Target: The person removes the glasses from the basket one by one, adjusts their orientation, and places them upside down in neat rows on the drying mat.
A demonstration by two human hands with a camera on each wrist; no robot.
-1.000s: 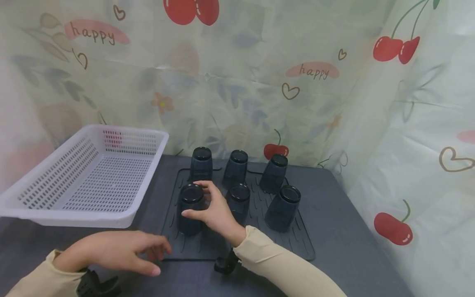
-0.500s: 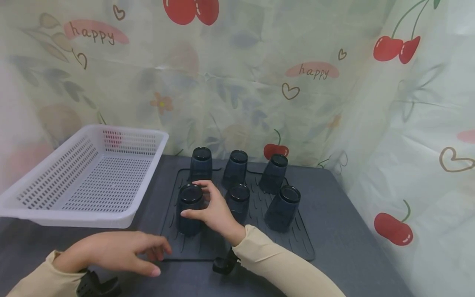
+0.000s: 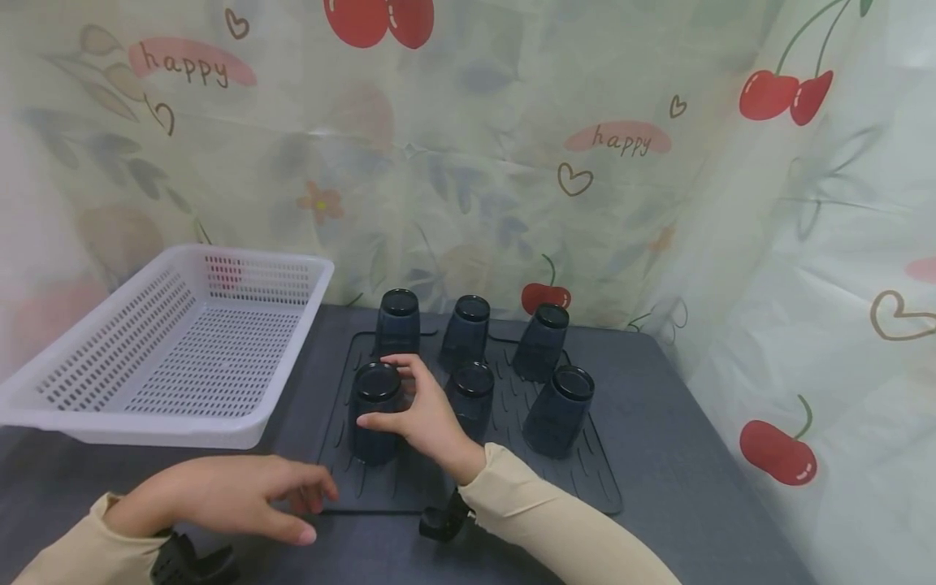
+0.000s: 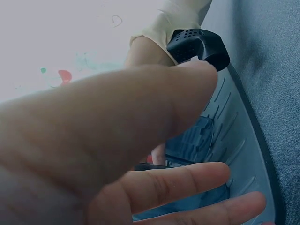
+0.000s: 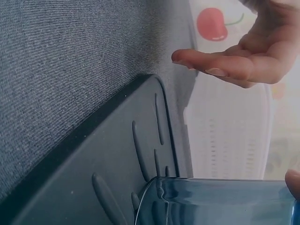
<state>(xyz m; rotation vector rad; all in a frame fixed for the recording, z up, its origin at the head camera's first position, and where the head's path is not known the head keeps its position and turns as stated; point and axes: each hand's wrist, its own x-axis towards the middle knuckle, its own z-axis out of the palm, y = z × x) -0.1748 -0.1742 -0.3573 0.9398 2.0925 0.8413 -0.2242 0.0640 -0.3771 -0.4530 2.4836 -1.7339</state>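
Observation:
A dark blue-tinted drinking glass [image 3: 376, 392] stands upside down at the front left of a dark ridged drying mat [image 3: 366, 491]. My right hand [image 3: 431, 422] holds this glass from the right, thumb on its near side and fingers around the far side. In the right wrist view the rim of the glass [image 5: 220, 204] meets the mat, with the thumb tip at its other end. My left hand [image 3: 234, 491] hovers near the mat's front left corner, fingers loosely bent and holding nothing. Beside the held glass stands another upturned glass [image 3: 471, 398], partly hidden by my right hand.
Several more upturned glasses share the mat, among them one at front right [image 3: 557, 414] and one at back left [image 3: 398, 325]. On the left sits a white perforated plastic basket [image 3: 164, 433]. A patterned curtain [image 3: 468, 162] hangs behind the dark cloth-covered table [image 3: 658, 455].

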